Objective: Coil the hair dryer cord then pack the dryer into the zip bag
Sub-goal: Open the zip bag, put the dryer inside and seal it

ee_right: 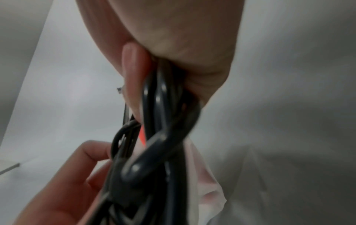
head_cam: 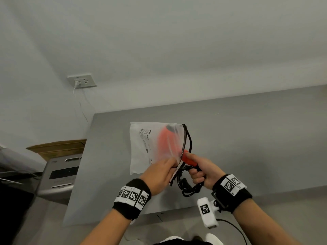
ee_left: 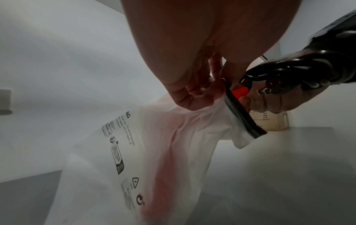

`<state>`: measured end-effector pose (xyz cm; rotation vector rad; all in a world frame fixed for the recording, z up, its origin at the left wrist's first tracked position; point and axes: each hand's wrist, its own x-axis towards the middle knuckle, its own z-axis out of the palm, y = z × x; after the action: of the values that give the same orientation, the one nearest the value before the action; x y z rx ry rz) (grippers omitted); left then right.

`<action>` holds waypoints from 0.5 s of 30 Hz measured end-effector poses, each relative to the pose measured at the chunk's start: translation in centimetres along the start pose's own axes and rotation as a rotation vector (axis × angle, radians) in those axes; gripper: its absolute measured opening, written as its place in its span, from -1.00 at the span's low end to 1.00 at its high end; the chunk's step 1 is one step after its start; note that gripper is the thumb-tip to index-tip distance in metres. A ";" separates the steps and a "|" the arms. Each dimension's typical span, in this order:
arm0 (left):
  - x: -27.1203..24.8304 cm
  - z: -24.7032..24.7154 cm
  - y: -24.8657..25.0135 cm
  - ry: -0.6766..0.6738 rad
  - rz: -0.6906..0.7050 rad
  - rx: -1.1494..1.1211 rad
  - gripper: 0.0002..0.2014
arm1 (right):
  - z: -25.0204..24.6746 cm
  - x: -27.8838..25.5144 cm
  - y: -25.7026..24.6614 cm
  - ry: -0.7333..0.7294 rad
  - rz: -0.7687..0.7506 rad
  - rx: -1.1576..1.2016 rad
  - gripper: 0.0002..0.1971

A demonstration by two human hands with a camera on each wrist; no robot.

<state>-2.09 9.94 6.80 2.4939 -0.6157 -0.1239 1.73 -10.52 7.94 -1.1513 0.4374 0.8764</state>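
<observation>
Your zip bag (head_cam: pixel 146 147) is held just above the grey table (head_cam: pixel 247 138), its black zip edge (head_cam: pixel 184 142) at the right and open. Inside it, the orange hair dryer (head_cam: pixel 165 144) shows through the frosted plastic; the head and most of the body are in, and the orange handle end (head_cam: pixel 188 159) projects from the mouth. The dryer's long axis runs from the far left, head end, toward you and right, handle end.

Your left hand (head_cam: pixel 159 175) pinches the bag's mouth near the zip between thumb and fingers. Your right hand (head_cam: pixel 201 172) is curled round the handle end together with the black cord (head_cam: pixel 189 186), whose loops hang below the fist, outside the bag.

The left wrist view shows the bag's printed panel (ee_left: pixel 117 152) and a cardboard box (ee_left: pixel 269 121) beyond. The right wrist view shows the bundled cord (ee_right: pixel 163 121) passing through the closed fingers (ee_right: pixel 133 73); blur hides its plug.
</observation>
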 end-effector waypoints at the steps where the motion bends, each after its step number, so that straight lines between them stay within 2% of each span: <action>1: -0.1 0.2 0.0 -0.001 -0.006 0.006 -0.93 | -0.1 0.2 0.2 0.004 0.009 0.008 -0.66; 5: -0.2 0.1 0.6 0.032 0.007 -0.026 -0.91 | 0.0 0.6 0.7 -0.042 0.041 0.064 -0.66; 8: 0.0 -0.8 1.8 0.109 0.007 -0.068 -0.89 | 0.5 0.3 0.8 -0.064 0.031 -0.014 -0.65; 9: 0.4 -1.1 2.1 0.133 -0.039 -0.076 -0.84 | 0.7 0.2 0.8 -0.070 0.022 -0.047 -0.65; 12: 2.0 -1.9 2.6 0.185 -0.302 -0.121 -0.64 | 1.4 0.0 1.2 -0.075 -0.007 -0.140 -0.67; 15: 3.5 -2.4 2.4 0.207 -0.404 -0.015 -0.62 | 2.4 -0.1 1.6 -0.090 -0.020 -0.223 -0.75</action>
<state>0.56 7.74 10.26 2.5425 -0.0225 -0.0199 0.13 -8.16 7.94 -1.3122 0.2586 0.9733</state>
